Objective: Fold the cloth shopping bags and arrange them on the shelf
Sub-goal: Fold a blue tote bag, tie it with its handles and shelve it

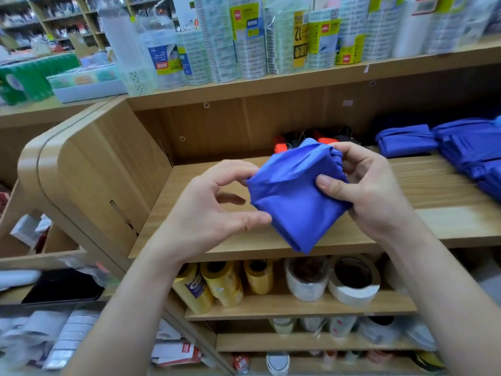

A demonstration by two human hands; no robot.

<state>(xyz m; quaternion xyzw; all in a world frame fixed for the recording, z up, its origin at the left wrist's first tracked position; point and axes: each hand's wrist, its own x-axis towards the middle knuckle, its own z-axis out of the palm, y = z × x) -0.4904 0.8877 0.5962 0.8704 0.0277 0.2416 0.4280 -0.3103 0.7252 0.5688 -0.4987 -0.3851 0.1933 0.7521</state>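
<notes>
1. Bag first: I see the blue bag (295, 202) up in the air between both hands, over the wooden shelf (447, 191) and not touching it.
2. It is folded small but puffy and tilted. Its long way runs from the bunched top by the right hand (371, 185) down to a corner that points at me.
3. The right hand has a tight grip on it: thumb on the front, fingers curled round the bunched top.
4. The left hand (217, 202) has a lighter grip. Its first finger sits on the top left corner and its thumb on the lower left edge, holding that side.
5. The pile of folded bags (471, 153) lies on the same shelf, off to the right and a bit further back. It is well apart from the bag in hand.
6. The right hand is nearer to that pile. I think the bag must go right and back, and turn flat, to lie like the others.
7. I think the fold is nearly done, but the top looks loose and may spring open if the grip lets go too soon.
8. Red and black things (282, 143) sit at the back of the shelf, behind the bag.
</notes>
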